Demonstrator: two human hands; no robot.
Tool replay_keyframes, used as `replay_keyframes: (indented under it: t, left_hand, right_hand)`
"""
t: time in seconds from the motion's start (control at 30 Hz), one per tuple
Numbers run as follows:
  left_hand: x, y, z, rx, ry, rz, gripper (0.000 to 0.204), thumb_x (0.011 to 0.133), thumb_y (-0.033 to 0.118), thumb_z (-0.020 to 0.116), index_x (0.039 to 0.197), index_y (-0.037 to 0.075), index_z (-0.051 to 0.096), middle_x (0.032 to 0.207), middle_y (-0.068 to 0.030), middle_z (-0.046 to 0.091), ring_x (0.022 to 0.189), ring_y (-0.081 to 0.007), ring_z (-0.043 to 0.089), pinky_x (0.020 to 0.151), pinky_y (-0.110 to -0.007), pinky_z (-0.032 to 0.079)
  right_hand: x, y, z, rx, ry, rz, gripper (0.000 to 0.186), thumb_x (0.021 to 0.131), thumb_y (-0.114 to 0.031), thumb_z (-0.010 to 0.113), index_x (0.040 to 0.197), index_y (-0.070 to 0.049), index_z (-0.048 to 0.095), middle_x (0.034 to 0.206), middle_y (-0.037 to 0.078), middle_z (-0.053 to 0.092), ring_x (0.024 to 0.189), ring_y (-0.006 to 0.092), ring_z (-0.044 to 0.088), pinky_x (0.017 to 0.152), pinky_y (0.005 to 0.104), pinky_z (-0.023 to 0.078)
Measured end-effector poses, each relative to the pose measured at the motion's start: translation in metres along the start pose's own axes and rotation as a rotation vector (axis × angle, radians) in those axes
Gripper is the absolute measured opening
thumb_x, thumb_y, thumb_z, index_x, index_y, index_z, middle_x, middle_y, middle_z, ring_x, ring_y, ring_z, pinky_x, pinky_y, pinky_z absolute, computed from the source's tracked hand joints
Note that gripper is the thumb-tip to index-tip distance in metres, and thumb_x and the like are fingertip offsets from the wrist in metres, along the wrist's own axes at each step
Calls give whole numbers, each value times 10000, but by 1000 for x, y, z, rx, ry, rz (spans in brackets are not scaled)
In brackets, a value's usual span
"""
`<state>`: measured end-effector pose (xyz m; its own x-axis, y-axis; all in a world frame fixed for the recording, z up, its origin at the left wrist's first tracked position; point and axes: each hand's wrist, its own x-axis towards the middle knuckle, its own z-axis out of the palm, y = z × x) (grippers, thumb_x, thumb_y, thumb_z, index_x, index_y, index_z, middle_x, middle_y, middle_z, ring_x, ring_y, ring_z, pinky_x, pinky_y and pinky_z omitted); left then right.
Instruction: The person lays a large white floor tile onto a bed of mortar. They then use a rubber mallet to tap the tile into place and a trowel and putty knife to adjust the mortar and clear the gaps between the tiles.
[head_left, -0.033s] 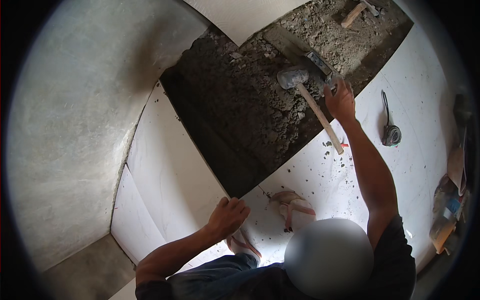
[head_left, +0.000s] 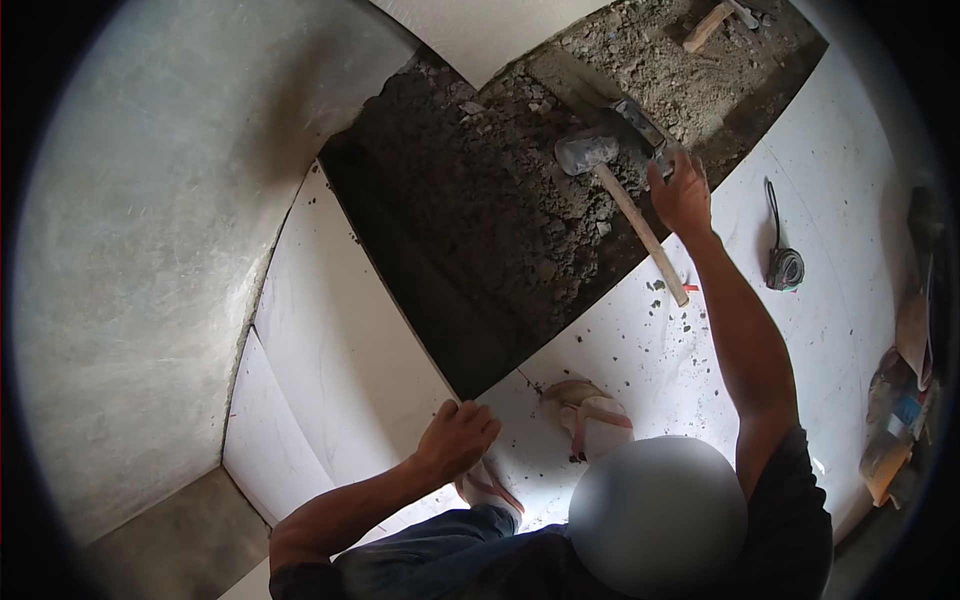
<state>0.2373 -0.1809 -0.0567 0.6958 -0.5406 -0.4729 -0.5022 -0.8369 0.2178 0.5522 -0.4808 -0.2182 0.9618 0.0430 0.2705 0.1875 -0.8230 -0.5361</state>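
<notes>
My left hand [head_left: 458, 438] is closed at the near corner of a large white tile [head_left: 350, 320], fingers curled over its edge. Beyond it lies a bed of dark, crumbly mortar [head_left: 480, 210]. My right hand [head_left: 683, 195] reaches over that bed with thumb and fingers bent around the near end of a grey, mortar-smeared long tool [head_left: 636, 122]; its exact kind is unclear. Just left of this hand lies a mallet [head_left: 587, 155], its grey head on the mortar and its wooden handle reaching over the white floor tiles [head_left: 640, 350].
A tape measure [head_left: 785, 268] lies on the tiles at right. A wooden-handled hammer [head_left: 712, 25] rests at the far right of the mortar. A bare grey wall [head_left: 180, 250] rises at left. Several tools and scraps [head_left: 895, 430] crowd the right rim. My sandalled foot [head_left: 598, 420] stands on the tiles.
</notes>
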Motion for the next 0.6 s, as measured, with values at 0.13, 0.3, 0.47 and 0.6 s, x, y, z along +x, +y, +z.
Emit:
replay_keyframes:
  t: [0.13,0.3,0.47,0.6]
  left_hand:
    - [-30,28,12,36,-124,80,137,782,197,577,908,144,582,902,-19,540,893,-181,510,735,-353,377]
    - [-81,37,19,-47,25,47,170,723,238,596,872,159,577,883,18,568,833,-142,524,699,-337,362]
    - [-130,37,-22,-79,166,7,154,729,210,633,858,163,562,919,31,605,742,-124,513,658,-317,358]
    - [-187,45,-59,-13,124,-45,162,767,186,666,856,182,530,947,46,624,699,-112,475,623,-295,372]
  right_hand:
    - [16,-18,10,49,14,8,379,859,-285,626,1120,-17,559,1047,232,607,998,395,588,897,455,461]
    - [36,-28,32,-12,-107,9,368,864,-305,624,1120,-48,565,1097,219,587,1015,394,588,928,450,459]
    - [88,-17,36,-379,-119,52,498,925,-441,513,1253,-67,505,1299,225,498,1107,448,547,987,467,421]
    - [118,8,54,-284,-378,28,671,933,-558,429,1398,-76,383,1241,244,558,1174,394,532,982,489,414]
